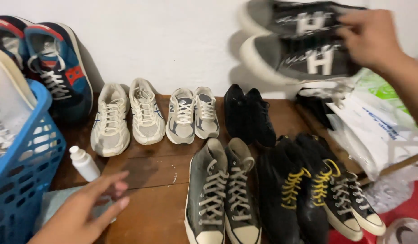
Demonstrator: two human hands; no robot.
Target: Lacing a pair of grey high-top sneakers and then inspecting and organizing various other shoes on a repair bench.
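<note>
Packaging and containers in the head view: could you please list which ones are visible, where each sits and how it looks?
White plastic bag with blue print: right edge, crumpled, beside the black shoes.
Green-and-white bag: behind it, below the right hand.
Small white bottle: lying tilted by the blue basket, near the left hand.
No screens or signs.

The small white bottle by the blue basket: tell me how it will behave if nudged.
The white bottle lies tilted on the wooden surface, so its round body would probably roll. It looks like small plastic, likely light. The left hand hovers just below it, not touching.
</note>
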